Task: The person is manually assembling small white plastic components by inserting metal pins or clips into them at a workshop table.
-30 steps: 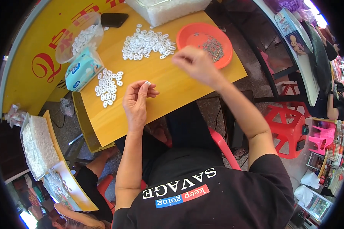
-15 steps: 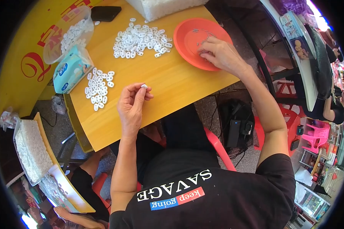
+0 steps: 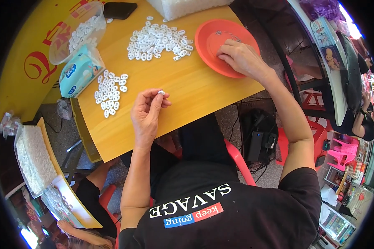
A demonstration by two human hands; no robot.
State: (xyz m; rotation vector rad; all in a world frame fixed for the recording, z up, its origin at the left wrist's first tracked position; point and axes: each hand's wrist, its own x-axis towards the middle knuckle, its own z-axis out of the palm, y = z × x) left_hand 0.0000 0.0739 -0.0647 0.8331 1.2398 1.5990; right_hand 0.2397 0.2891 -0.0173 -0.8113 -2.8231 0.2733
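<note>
My left hand [image 3: 146,118] is above the table's near edge, its thumb and forefinger pinching a small white plastic piece [image 3: 161,92]. Over at the right, my right hand [image 3: 243,59] reaches into a shallow orange-red bowl [image 3: 204,41]. Its fingers are drawn together at the bowl's bottom, and whatever they pinch is hidden. Small thin metal pieces [image 3: 228,35] lie in the bowl beyond that hand. A large pile of white oval plastic pieces with two holes [image 3: 158,40] spreads across the table's far middle. A smaller group of them [image 3: 108,93] lies left of my left hand.
Along the left side of the yellow table [image 3: 183,79] stand a tissue pack [image 3: 81,71] and a clear tub of white pieces [image 3: 85,35]. A dark phone [image 3: 119,10] and a white block-like package [image 3: 183,7] lie at the far edge. Another person's arm [image 3: 85,237] shows lower left.
The table and its things sit slightly further right in the picture. My left hand keeps its pinch on the white piece, while my right hand's fingers remain in the bowl, shifted slightly.
</note>
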